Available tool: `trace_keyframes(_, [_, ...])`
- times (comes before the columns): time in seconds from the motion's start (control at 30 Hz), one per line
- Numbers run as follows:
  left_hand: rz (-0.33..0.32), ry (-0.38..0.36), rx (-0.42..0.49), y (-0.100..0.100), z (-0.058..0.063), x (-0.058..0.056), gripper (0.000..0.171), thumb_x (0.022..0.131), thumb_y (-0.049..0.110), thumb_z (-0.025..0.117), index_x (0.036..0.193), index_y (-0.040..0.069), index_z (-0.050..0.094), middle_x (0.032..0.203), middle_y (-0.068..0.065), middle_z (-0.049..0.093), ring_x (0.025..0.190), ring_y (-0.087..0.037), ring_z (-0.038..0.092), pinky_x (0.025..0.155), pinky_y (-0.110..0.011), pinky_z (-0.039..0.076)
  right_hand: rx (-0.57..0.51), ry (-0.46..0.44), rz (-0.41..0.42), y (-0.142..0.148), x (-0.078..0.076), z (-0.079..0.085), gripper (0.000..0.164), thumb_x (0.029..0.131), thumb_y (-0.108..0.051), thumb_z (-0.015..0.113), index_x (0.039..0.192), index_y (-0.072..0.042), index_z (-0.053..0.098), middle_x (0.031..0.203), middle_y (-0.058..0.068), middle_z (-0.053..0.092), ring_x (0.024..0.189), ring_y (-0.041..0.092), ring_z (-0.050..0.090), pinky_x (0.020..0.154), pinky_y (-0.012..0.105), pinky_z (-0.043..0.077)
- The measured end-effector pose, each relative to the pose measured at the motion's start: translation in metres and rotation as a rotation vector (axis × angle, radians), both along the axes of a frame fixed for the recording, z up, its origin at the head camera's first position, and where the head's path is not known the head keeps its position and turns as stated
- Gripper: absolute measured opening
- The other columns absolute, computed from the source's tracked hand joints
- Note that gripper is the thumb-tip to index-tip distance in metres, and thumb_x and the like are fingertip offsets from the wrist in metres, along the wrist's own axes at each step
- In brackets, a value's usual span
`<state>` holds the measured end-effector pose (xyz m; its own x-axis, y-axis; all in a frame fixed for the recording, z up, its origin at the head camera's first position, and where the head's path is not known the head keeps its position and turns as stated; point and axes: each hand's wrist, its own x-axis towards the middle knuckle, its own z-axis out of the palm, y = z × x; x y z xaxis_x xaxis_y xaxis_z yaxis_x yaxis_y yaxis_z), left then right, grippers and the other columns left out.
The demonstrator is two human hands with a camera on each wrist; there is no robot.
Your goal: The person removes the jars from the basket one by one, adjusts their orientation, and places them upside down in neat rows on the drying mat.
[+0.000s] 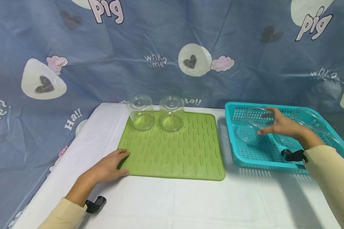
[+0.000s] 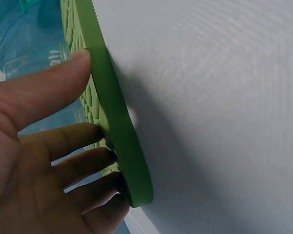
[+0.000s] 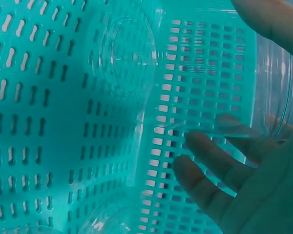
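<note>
A green ribbed mat [image 1: 172, 159] lies on the white table. My left hand [image 1: 111, 165] rests at its left front corner; in the left wrist view the thumb [image 2: 63, 80] and fingertips lie along the mat's edge, fingers fairly straight. Over at the blue-green basket [image 1: 263, 163], my right hand [image 1: 283, 125] holds a clear glass [image 1: 247, 127] near its rim, thumb at the front and fingers round the far side. The right wrist view shows the glass [image 3: 129, 56] inside the basket, with one finger seen through its wall.
Two clear glasses stand upside down at the mat's back edge, one on the left [image 1: 141, 113] and one beside it [image 1: 172, 113]. More glasses [image 1: 309, 119] sit in the basket's right part. A blue printed cloth [image 1: 160, 79] hangs behind the table.
</note>
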<state>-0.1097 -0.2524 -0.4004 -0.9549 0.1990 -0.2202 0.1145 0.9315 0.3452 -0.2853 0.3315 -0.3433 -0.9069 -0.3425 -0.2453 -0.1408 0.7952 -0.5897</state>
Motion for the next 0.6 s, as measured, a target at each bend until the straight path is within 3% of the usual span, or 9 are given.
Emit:
trace_keyframes(0.2, [-0.008,0.01,0.013,-0.001,-0.002,0.001,0.074,0.085,0.028,0.077,0.143,-0.005,0.046,0.152,-0.028,0.039,0.138,-0.051,0.04,0.11,-0.062,0.04,-0.025,0.041,-0.008,0.0,0.0,0.006,0.115,0.088,-0.03,0.076,0.155,0.001,-0.012,0.152,0.039,0.025,0.128,0.06,0.043,0.092,0.065,0.051])
trace_keyframes(0.47, [-0.009,0.004,0.019,-0.002,-0.005,0.003,0.075,0.084,0.03,0.078,0.143,-0.005,0.046,0.151,-0.028,0.04,0.138,-0.051,0.04,0.109,-0.062,0.041,-0.022,0.074,-0.078,0.004,0.012,0.016,0.111,0.091,-0.038,0.071,0.156,-0.003,-0.012,0.15,0.038,0.027,0.13,0.057,0.04,0.091,0.067,0.046])
trace_keyframes(0.6, [-0.009,0.017,0.023,-0.002,-0.004,0.003,0.074,0.085,0.029,0.077,0.143,-0.005,0.046,0.151,-0.028,0.041,0.138,-0.051,0.04,0.11,-0.063,0.04,-0.058,0.135,-0.119,0.012,0.019,0.026,0.109,0.092,-0.037,0.071,0.157,-0.005,-0.011,0.149,0.037,0.03,0.127,0.052,0.043,0.089,0.062,0.049])
